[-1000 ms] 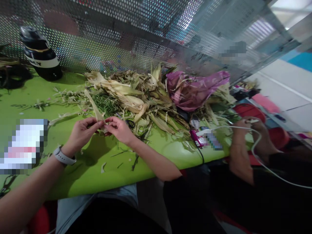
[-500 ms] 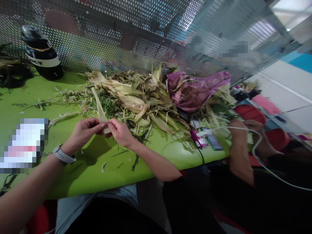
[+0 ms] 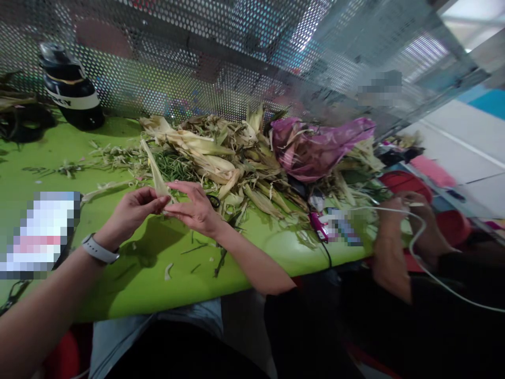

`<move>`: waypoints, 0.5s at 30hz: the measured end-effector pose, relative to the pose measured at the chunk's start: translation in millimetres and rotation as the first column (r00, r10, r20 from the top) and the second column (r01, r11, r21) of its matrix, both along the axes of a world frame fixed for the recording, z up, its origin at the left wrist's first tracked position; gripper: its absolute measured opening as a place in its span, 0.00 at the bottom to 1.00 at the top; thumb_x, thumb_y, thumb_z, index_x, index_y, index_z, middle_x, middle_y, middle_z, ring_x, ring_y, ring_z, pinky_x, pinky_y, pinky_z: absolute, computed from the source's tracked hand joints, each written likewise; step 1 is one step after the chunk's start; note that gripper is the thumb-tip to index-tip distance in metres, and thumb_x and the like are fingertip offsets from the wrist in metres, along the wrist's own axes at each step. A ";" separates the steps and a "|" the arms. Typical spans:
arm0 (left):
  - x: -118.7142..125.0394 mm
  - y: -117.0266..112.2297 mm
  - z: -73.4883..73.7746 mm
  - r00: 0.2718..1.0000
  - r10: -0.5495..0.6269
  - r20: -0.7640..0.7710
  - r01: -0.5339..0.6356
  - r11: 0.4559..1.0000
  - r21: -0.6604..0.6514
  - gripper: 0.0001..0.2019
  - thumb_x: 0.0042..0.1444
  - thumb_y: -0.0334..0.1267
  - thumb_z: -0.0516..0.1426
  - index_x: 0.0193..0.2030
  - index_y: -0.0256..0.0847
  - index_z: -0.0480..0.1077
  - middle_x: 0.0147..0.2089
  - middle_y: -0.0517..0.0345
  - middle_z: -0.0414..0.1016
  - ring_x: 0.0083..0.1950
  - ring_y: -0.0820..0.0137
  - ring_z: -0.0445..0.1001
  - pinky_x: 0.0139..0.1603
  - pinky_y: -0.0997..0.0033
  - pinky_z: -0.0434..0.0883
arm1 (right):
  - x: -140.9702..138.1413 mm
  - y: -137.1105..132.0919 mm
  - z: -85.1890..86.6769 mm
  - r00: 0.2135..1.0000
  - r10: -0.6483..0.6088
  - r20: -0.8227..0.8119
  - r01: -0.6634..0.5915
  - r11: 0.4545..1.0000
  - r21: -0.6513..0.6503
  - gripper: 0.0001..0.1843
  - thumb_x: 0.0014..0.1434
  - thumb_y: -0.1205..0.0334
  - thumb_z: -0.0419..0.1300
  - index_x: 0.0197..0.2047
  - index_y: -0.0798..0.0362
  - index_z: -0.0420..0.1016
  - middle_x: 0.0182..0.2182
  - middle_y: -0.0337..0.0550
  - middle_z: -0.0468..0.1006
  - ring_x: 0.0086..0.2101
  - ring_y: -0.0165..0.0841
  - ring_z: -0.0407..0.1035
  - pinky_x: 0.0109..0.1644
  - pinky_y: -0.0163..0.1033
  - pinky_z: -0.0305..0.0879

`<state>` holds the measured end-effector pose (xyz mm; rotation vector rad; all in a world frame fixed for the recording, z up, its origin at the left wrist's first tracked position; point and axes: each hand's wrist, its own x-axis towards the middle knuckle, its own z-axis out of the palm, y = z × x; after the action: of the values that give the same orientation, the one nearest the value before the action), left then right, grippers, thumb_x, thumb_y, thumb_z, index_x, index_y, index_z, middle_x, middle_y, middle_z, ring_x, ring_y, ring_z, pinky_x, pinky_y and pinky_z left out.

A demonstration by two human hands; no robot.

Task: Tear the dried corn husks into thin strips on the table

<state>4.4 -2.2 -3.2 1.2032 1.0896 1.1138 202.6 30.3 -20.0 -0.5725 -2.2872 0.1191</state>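
A pale, folded strip of corn husk (image 3: pixel 155 169) stands up between my hands, its narrow tip leaning left. My left hand (image 3: pixel 132 211), with a light watch band at the wrist, pinches its lower end between thumb and fingers. Beside it, my right hand (image 3: pixel 199 210) has its fingers stretched out and apart, the fingertips against or very near the husk's right side. Behind the hands lies a heap of dry corn husks (image 3: pixel 213 158) with a clump of green strands (image 3: pixel 169 166). Scissors (image 3: pixel 213 201) show partly by my right hand.
A dark bottle (image 3: pixel 73 89) and a phone (image 3: pixel 41 234) are at left on the green table (image 3: pixel 158 295). A pink plastic bag (image 3: pixel 311 147) lies on the husks before a perforated metal screen (image 3: pixel 177 73). At right, a co-worker's hands (image 3: pixel 402 205) work near a white cable (image 3: pixel 422 237).
My right hand has gone from a pinch at the husk's base to spread fingers alongside it. The husk has shifted slightly left, while my left hand keeps its pinch.
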 end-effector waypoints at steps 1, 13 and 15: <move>0.5 -0.2 -0.6 1.000 -0.009 -0.005 0.009 1.000 0.008 0.13 0.46 0.45 0.69 0.27 0.38 0.74 0.26 0.61 0.73 0.27 0.75 0.69 0.30 0.76 0.68 | -1.0 -0.3 -1.0 1.000 -0.002 -0.027 0.001 1.000 -0.021 0.07 0.63 0.57 0.61 0.41 0.46 0.79 0.56 0.44 0.71 0.58 0.36 0.62 0.62 0.48 0.63; 0.7 -3.0 -3.3 0.995 -0.094 -0.024 0.095 0.993 0.066 0.10 0.54 0.44 0.63 0.33 0.39 0.77 0.30 0.57 0.77 0.33 0.70 0.75 0.40 0.69 0.74 | -12.6 -9.0 -7.6 0.911 -0.132 -0.391 -0.135 0.800 -0.585 0.10 0.59 0.55 0.62 0.37 0.52 0.70 0.44 0.45 0.74 0.42 0.32 0.72 0.45 0.41 0.73; 0.1 -3.6 -3.3 0.995 -0.102 0.007 0.102 0.993 0.056 0.09 0.54 0.43 0.63 0.33 0.39 0.78 0.32 0.56 0.79 0.35 0.68 0.76 0.43 0.67 0.74 | -14.1 -7.6 -12.0 0.892 -0.162 -0.422 -0.180 0.729 -0.661 0.13 0.57 0.53 0.64 0.40 0.52 0.68 0.39 0.42 0.75 0.36 0.30 0.72 0.41 0.39 0.73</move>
<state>4.5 -5.8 -6.6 1.2811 0.9844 1.0761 188.6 22.7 -32.0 -0.8015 -1.7215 1.0446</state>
